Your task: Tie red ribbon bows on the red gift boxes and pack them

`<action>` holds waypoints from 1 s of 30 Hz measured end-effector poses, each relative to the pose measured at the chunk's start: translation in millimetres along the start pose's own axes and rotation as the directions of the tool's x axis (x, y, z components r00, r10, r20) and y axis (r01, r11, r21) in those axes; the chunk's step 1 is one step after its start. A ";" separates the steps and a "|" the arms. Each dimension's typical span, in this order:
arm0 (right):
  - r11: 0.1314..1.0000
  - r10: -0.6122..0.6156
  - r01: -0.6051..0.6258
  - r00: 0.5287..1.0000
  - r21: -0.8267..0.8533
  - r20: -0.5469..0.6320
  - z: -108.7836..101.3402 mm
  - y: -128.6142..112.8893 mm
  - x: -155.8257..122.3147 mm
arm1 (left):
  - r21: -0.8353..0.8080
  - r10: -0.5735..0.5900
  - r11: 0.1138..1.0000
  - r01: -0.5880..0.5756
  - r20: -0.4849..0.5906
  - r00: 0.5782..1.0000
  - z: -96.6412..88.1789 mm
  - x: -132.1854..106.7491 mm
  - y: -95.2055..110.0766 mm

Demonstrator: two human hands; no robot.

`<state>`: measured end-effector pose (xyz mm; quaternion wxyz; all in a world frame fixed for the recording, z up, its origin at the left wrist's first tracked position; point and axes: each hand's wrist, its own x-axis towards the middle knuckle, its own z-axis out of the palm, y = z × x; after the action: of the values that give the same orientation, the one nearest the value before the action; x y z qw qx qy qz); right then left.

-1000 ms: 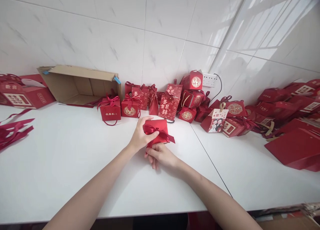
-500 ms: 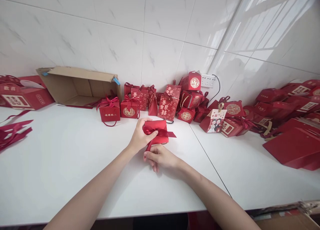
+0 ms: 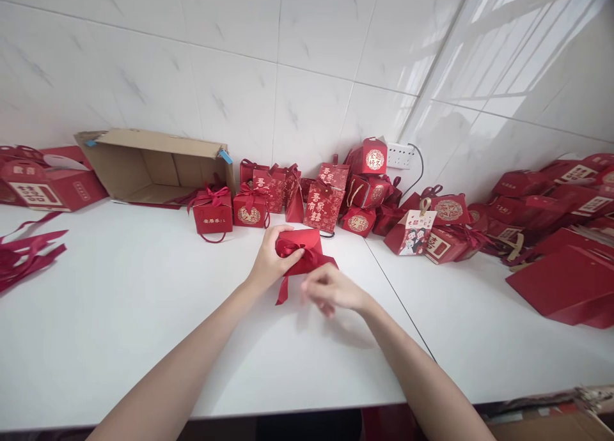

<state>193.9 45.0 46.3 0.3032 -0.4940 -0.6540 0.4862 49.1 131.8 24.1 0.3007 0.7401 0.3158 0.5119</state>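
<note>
Head view: the red box [image 3: 307, 236] is on the worktop [image 3: 192, 313] in front of me, nearer than the row of gift boxes [image 3: 250, 214]. My L hand [image 3: 273, 257] is clamped on its left side, w/ thumb pressing the ribbon [image 3: 313, 257]. My R hand [image 3: 333, 289] is near its front, apart from L, fingers curled but blurry; can't tell if it grips sth. Box is prob. light, stiff card, easy to dent; ribbon soft, maybe slippery. Better hold box by sides, ribbon by its tails.
</note>
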 end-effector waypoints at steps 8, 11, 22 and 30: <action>0.774 -0.481 0.201 0.803 -0.600 -0.351 -28.1 6.9 -1.5 | 0.050 0.080 0.995 -0.081 0.033 0.996 -1.1 -1.1 0.5; 0.739 -0.552 0.212 0.735 -0.640 -0.395 -24.2 14.5 5.9 | 0.050 0.073 0.996 -0.075 0.033 0.997 -1.7 -0.5 0.6; 0.951 -0.310 0.237 0.704 -0.200 -0.639 -15.8 18.4 18.8 | 0.103 0.213 0.969 -0.227 0.128 0.969 -5.2 -1.7 0.3; 0.980 -0.163 0.199 0.737 -0.021 -0.656 -17.3 16.0 20.5 | 0.087 0.164 0.981 -0.175 0.127 0.978 -4.0 -1.5 2.4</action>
<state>208.0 70.7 35.6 0.5707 -0.5589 -0.5389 0.2675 45.3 129.6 26.3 0.2376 0.8074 0.2577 0.4747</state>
